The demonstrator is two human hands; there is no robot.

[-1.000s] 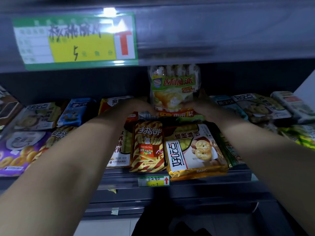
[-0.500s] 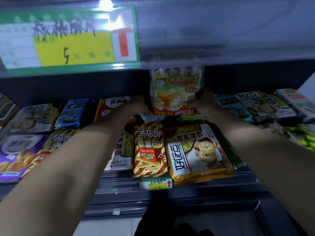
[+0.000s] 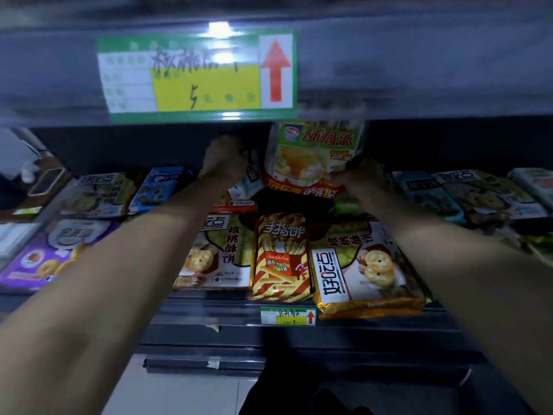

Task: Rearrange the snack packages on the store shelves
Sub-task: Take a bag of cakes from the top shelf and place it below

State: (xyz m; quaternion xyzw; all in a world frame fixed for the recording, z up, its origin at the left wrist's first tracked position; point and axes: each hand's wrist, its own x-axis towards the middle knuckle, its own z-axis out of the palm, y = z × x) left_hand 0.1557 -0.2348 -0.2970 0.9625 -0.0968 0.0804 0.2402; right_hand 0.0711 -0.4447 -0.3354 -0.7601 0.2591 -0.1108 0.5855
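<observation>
A green-and-orange snack bag (image 3: 311, 154) stands upright at the back of the middle shelf (image 3: 374, 323), its top hidden by the shelf above. My right hand (image 3: 357, 181) grips its lower right corner. My left hand (image 3: 224, 158) is raised to the left of the bag, back toward me, fingers curled on the edge of a pale teal package (image 3: 250, 175). In front lie a red-and-yellow striped biscuit pack (image 3: 281, 256), a golden cookie pack (image 3: 365, 265) and a walnut cookie pack (image 3: 218, 253).
The upper shelf's front rail with a green-and-yellow price label (image 3: 197, 76) hangs low over the hands. Flat packages fill both sides, with a purple ring-biscuit pack (image 3: 45, 256) at the left. A small price tag (image 3: 288, 316) sits on the shelf edge.
My left hand has left the green-and-orange bag and moved up and left onto the pale teal package. The right hand still holds the bag. The view has shifted.
</observation>
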